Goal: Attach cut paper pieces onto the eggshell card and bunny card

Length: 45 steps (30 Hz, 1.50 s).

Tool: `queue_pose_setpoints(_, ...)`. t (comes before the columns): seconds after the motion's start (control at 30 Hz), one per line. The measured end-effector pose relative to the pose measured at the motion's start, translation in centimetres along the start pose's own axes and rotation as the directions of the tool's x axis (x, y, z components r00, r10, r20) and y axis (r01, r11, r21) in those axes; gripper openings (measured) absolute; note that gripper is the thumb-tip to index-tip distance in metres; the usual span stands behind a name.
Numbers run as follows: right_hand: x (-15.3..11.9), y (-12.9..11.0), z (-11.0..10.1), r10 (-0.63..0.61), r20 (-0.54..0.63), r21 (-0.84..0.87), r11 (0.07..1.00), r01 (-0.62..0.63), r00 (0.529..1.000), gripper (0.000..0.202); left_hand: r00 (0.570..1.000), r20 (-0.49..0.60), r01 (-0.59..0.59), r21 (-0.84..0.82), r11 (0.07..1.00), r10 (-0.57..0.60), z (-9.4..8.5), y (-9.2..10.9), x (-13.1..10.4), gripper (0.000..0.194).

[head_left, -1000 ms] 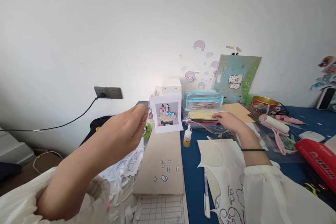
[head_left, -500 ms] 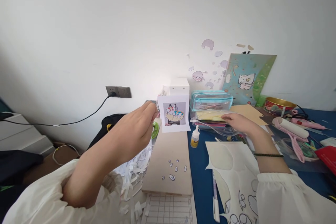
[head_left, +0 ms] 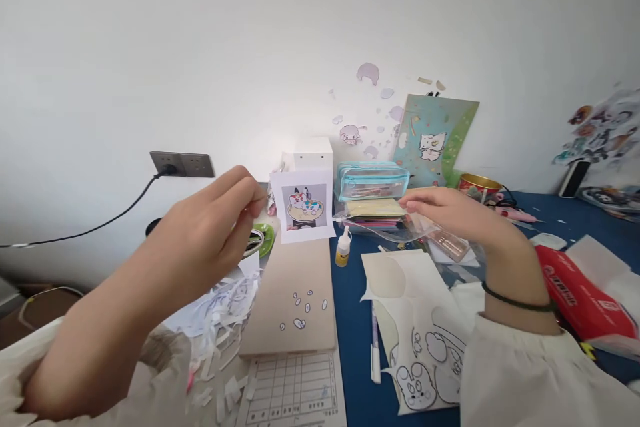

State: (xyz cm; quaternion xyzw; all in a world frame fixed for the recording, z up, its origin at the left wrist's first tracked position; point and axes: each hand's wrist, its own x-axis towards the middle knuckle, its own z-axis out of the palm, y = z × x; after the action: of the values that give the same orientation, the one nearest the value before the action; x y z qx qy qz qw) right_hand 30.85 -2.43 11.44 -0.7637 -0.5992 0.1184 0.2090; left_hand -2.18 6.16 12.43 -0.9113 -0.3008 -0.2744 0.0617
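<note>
My left hand (head_left: pixel 213 223) is raised over the left side of the desk, fingers curled in a pinch; whatever may be between the fingertips is hidden. My right hand (head_left: pixel 440 208) has its fingertips on the edge of a clear plastic pouch (head_left: pixel 390 235), beside a yellow paper (head_left: pixel 373 207) in it. Between the hands, a printed picture of two cartoon cats (head_left: pixel 306 207) stands upright at the far end of a beige board (head_left: pixel 287 280). Several small outlined paper cutouts (head_left: pixel 307 307) lie on the board. A small glue bottle (head_left: pixel 343 248) stands right of it.
Cut-out sheets with drawn figures (head_left: pixel 400 320) and a pen (head_left: pixel 375 347) lie at front right. Paper scraps (head_left: pixel 220 320) cover the left. A teal-trimmed pencil case (head_left: pixel 373 181) sits behind the pouch. A red packet (head_left: pixel 580 293) lies right of my wrist; a gold-rimmed tin (head_left: pixel 480 183) stands behind.
The view has turned to the right, so the desk things appear farther left. My left hand stays raised with curled fingers. My right hand remains at the pouch, which now sits lower.
</note>
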Motion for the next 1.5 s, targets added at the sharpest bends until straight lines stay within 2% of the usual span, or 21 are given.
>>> queue_pose_setpoints(0.07, -2.3, -1.2, -1.0, -0.070, -0.008, 0.045, 0.996, 0.071, 0.997, 0.036, 0.999, -0.039, -0.019, 0.022, 1.000, 0.020, 0.0, -0.2, -0.1, 0.014)
queue_pose_setpoints(0.13, -4.4, -1.2, -0.6, -0.069, 0.104, 0.058, 0.996, 0.063, 0.992, 0.038, 0.997, -0.065, -0.040, 0.042, 0.998, 0.042, -0.2, -0.3, -0.3, 0.013)
queue_pose_setpoints(0.2, -6.1, 0.2, 1.0, -0.027, 0.215, 0.046, 0.999, 0.018, 0.976, 0.040, 0.995, -0.087, -0.044, 0.047, 0.998, 0.048, -0.4, -0.2, -0.4, 0.013)
queue_pose_setpoints(0.27, -7.5, 2.2, 3.5, 0.029, 0.252, 0.029, 0.999, -0.038, 0.967, 0.041, 0.993, -0.112, -0.039, 0.036, 0.999, 0.043, -0.8, -0.2, -0.6, 0.013)
queue_pose_setpoints(0.4, -9.1, 5.8, 8.4, 0.140, 0.195, -0.029, 0.990, -0.137, 0.971, 0.059, 0.982, -0.181, -0.063, -0.001, 0.998, 0.062, -1.5, -0.1, -0.8, 0.015)
queue_pose_setpoints(0.43, -9.2, 6.4, 9.3, 0.166, 0.145, -0.075, 0.985, -0.156, 0.976, 0.060, 0.980, -0.185, -0.072, -0.013, 0.997, 0.068, -1.7, -0.1, -0.9, 0.015)
queue_pose_setpoints(0.53, -9.1, 7.9, 11.3, 0.176, 0.049, -0.182, 0.969, -0.165, 0.983, 0.060, 0.982, -0.178, -0.065, -0.044, 0.997, 0.056, -2.0, 0.0, -1.1, 0.019)
queue_pose_setpoints(0.67, -8.6, 9.7, 13.0, 0.172, -0.067, -0.211, 0.960, -0.183, 0.983, 0.061, 0.963, -0.264, -0.074, -0.049, 0.996, 0.059, -2.1, 0.4, -1.1, 0.022)
queue_pose_setpoints(0.8, -8.5, 10.5, 14.0, 0.191, -0.114, -0.198, 0.957, -0.211, 0.975, 0.061, 0.952, -0.299, -0.085, -0.044, 0.995, 0.068, -2.0, 0.8, -1.1, 0.018)
queue_pose_setpoints(0.93, -8.5, 10.1, 14.3, 0.237, -0.110, -0.204, 0.945, -0.255, 0.965, 0.064, 0.964, -0.258, -0.076, -0.034, 0.996, 0.065, -1.7, 0.8, -0.9, 0.018)
queue_pose_setpoints(1.13, -8.5, 9.5, 14.8, 0.235, -0.124, -0.204, 0.945, -0.257, 0.964, 0.070, 0.956, -0.277, -0.116, -0.034, 0.993, 0.102, -1.5, 0.6, -1.1, 0.018)
queue_pose_setpoints(1.37, -8.5, 9.9, 14.9, 0.236, -0.106, -0.184, 0.950, -0.252, 0.966, 0.071, 0.871, -0.451, -0.220, -0.004, 0.975, 0.195, -1.8, 0.9, -1.2, 0.017)
queue_pose_setpoints(1.5, -8.7, 9.8, 14.7, 0.230, -0.092, -0.177, 0.954, -0.244, 0.969, 0.072, 0.891, -0.426, -0.162, 0.022, 0.987, 0.155, -2.0, 1.3, -1.2, 0.018)
